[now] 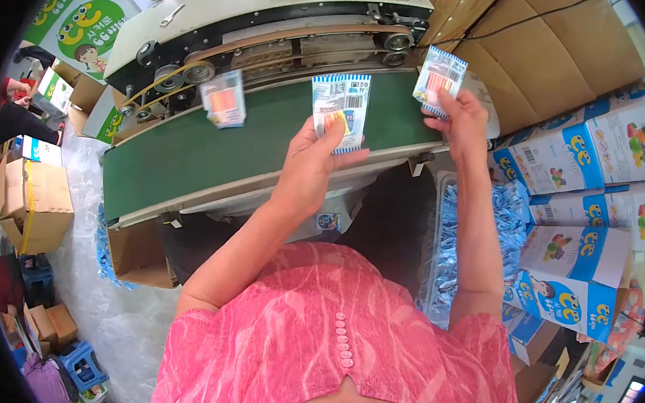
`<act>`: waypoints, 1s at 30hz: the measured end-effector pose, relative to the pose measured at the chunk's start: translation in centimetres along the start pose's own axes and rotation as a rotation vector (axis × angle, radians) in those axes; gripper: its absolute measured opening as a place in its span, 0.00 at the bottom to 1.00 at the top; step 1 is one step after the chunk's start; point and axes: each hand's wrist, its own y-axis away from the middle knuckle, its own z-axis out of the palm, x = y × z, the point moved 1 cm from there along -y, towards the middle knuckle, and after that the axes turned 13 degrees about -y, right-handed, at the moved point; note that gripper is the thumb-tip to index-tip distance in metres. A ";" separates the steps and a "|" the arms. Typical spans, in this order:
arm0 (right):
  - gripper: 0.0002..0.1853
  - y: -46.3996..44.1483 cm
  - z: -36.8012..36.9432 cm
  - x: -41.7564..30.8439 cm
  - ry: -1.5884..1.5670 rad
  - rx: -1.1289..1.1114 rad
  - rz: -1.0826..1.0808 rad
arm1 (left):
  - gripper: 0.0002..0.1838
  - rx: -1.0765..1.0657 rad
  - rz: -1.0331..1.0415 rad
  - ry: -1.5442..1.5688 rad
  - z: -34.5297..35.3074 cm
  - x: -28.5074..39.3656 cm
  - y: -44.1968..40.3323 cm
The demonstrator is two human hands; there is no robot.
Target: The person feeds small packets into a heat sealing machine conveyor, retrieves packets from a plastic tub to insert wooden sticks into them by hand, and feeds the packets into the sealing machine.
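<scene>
Blurred packet over belt; machine behind; cartons right; floor left. Left hand pinches striped packet; right hand, second packet.

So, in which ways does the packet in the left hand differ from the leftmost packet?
The left-hand packet is gripped by the left hand; no hand touches the leftmost packet. The left-hand packet looks fairly sharp, the leftmost packet blurred. The left-hand packet appears larger in the picture than the leftmost packet. Both show white, blue and orange.
</scene>
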 end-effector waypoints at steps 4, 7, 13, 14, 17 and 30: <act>0.13 -2.8 0.7 0.2 0.131 -0.051 0.083 | 0.12 -0.003 0.000 -0.044 -0.3 0.0 0.4; 0.13 -4.4 2.4 0.6 0.252 -0.128 0.062 | 0.11 -0.004 0.080 -0.109 -0.7 -0.1 0.2; 0.13 -0.8 4.1 -0.3 0.516 -0.046 -0.235 | 0.09 0.028 0.191 -0.175 -1.3 0.6 0.5; 0.13 1.1 4.5 -0.3 0.391 -0.240 -0.132 | 0.09 0.032 0.188 -0.176 -1.4 0.5 0.4; 0.12 6.6 5.9 0.8 0.198 -0.508 -0.034 | 0.11 -0.025 0.137 -0.204 -1.4 -0.2 -0.1; 0.12 -3.3 0.1 -0.2 0.184 -0.040 0.098 | 0.10 -0.014 0.094 -0.206 -0.6 -0.2 0.6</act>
